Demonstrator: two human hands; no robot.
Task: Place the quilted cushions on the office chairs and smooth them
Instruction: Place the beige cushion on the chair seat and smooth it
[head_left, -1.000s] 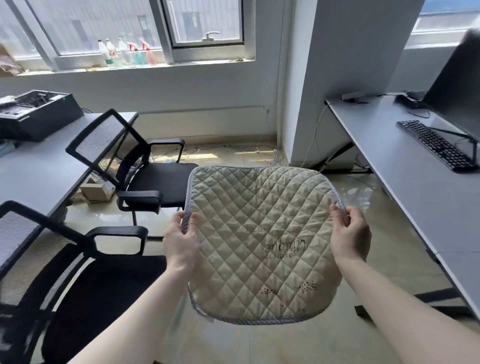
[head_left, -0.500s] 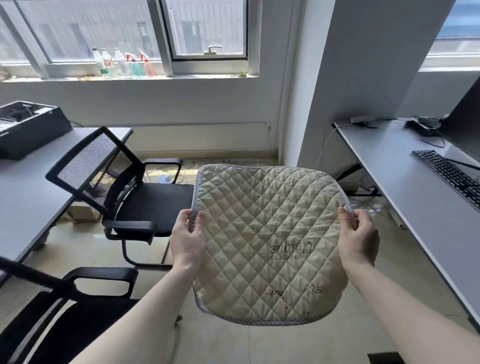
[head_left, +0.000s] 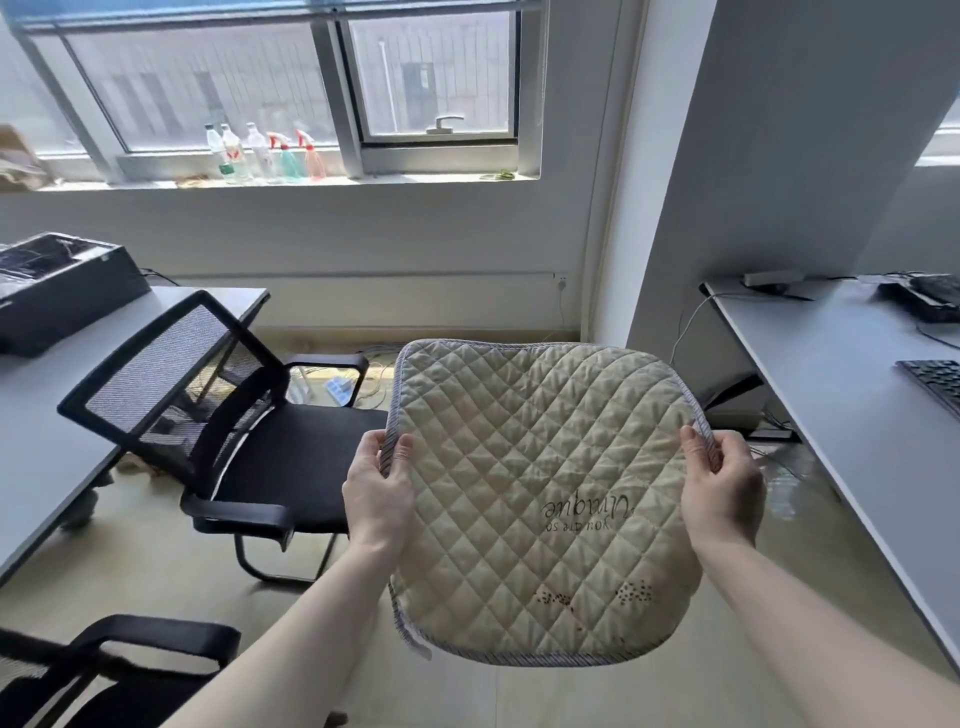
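Closer now than a second ago, the far office chair (head_left: 291, 452) fills the left middle of the view, and the near office chair (head_left: 156, 639) has slipped down to the bottom left corner, where little more than one padded armrest shows. The monitor that stood on the right surface (head_left: 841, 415) has left the view, and the keyboard (head_left: 935, 379) is cut off by the right edge.

The quilted cushion (head_left: 540, 499) is held in the air as before, spread flat between the two hands above the floor, between the two surfaces and just right of the far chair's seat, resting on no chair. The left grip (head_left: 379, 483) pinches the cushion's left edge, thumb on top and fingers curled under the trim. The right grip (head_left: 722, 488) pinches the right edge the same way, at about the same height. Most of the cushion hangs below the two pinch points, towards the person, and the far edge rises beyond them.

The cushion is pale beige cloth stitched in a diamond pattern, roughly square with rounded corners and bound in grey striped piping. Dark lettering reads upside down from here, with small dark speckled motifs below it (too small to make out).

Both chairs are black, and the far one has a mesh back and a flat fabric seat. A black box (head_left: 62, 286) sits at the back left corner of the grey left surface (head_left: 47, 457).
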